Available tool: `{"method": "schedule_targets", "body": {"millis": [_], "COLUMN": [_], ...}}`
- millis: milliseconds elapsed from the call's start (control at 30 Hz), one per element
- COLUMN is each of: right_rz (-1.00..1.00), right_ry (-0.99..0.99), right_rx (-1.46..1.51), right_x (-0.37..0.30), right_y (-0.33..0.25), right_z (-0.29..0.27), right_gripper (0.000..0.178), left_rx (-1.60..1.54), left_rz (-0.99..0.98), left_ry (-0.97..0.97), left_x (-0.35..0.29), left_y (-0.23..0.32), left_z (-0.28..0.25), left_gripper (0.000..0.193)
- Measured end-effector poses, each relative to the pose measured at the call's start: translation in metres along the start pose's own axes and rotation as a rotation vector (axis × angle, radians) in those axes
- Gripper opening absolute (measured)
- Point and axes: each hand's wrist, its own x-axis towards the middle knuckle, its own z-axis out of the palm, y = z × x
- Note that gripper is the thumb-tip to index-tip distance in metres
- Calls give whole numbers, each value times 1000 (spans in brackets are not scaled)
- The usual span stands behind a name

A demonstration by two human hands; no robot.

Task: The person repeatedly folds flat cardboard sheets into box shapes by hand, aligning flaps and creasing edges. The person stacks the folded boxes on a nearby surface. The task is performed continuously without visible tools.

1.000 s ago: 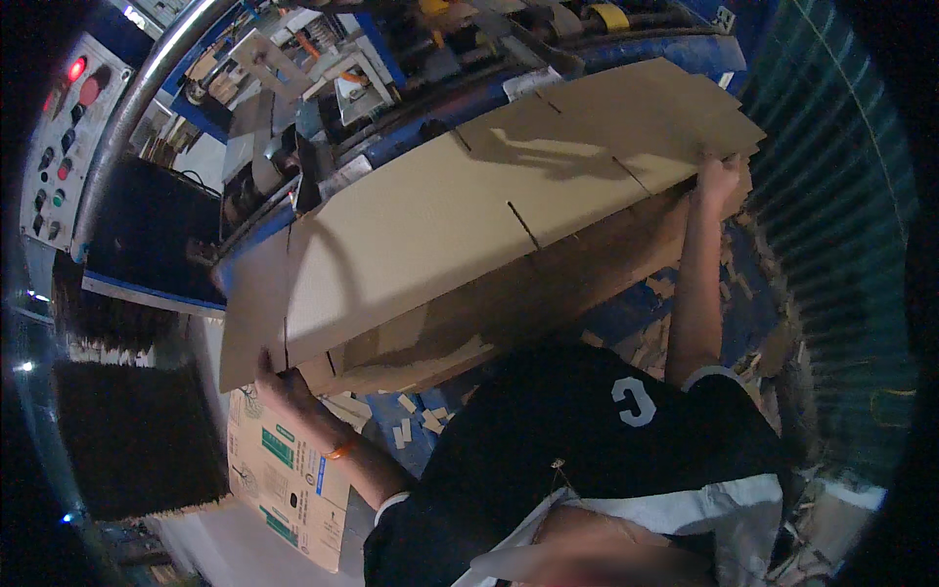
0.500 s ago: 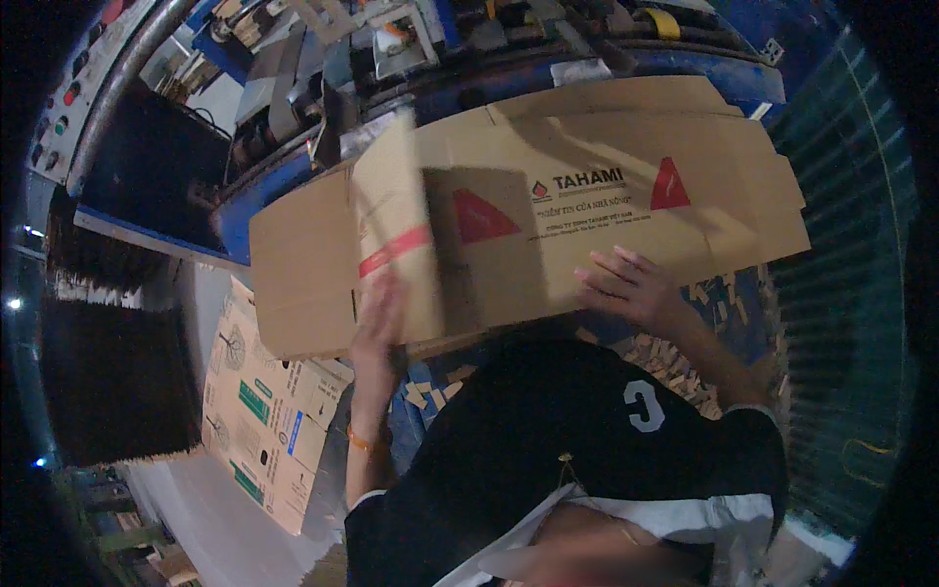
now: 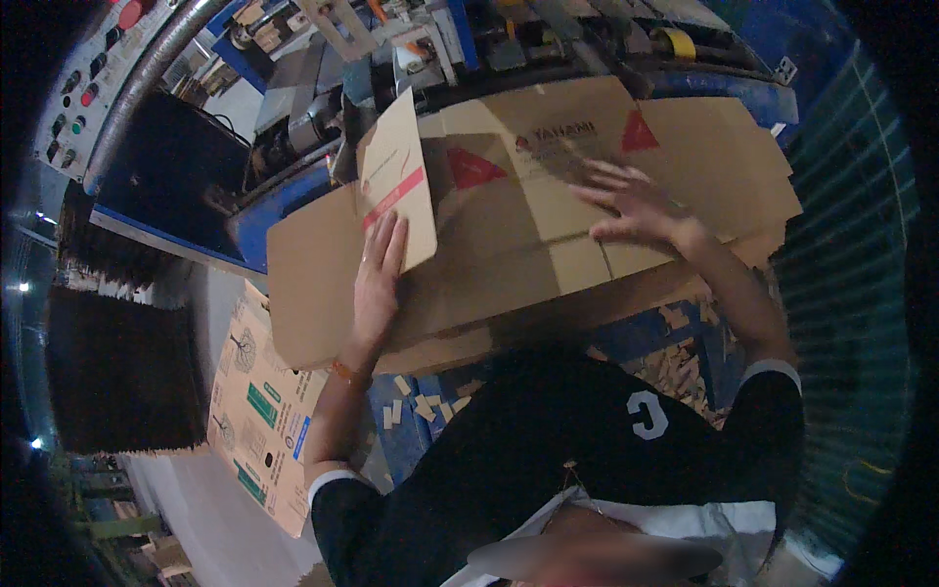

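Note:
A large brown cardboard box blank (image 3: 548, 259) with red triangles and dark print lies across the bench in front of me. At its left part, a narrow panel (image 3: 399, 166) with a red stripe stands folded up. My left hand (image 3: 381, 264) rests its outstretched fingers against that panel's lower part; its thumb is hidden. Over the printed face, my right hand (image 3: 636, 207) is open with fingers spread, close to or touching the board near a crease. More cardboard (image 3: 646, 289) shows under the blank's near edge.
Beyond the blank stands a blue machine (image 3: 284, 201) with rollers. A panel with buttons (image 3: 83, 98) is at the far left. Printed cardboard (image 3: 259, 406) lies lower left. Cardboard scraps (image 3: 675, 377) litter the space near my body. A green corrugated wall (image 3: 851, 293) stands right.
The blank's printed face has shifted away from me, and creased plain board now shows nearer. My right hand has moved forward over it. My left hand stays at the raised panel, slightly farther forward.

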Motion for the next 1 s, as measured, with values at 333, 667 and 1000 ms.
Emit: {"method": "schedule_targets", "body": {"millis": [333, 667, 1000], "right_rz": [384, 1893, 608], "right_ry": [396, 1026, 1699], "right_rx": [113, 220, 693], "right_x": [114, -263, -148], "right_y": [91, 192, 41], "right_z": [46, -29, -145], "right_gripper": [55, 54, 34], "left_rx": [100, 349, -563], "left_rz": [-10, -735, -913], "left_ry": [369, 150, 321], "left_x": [116, -144, -114], "left_y": [-59, -93, -51], "left_z": [12, -52, -106], "left_gripper": [69, 42, 44]}}
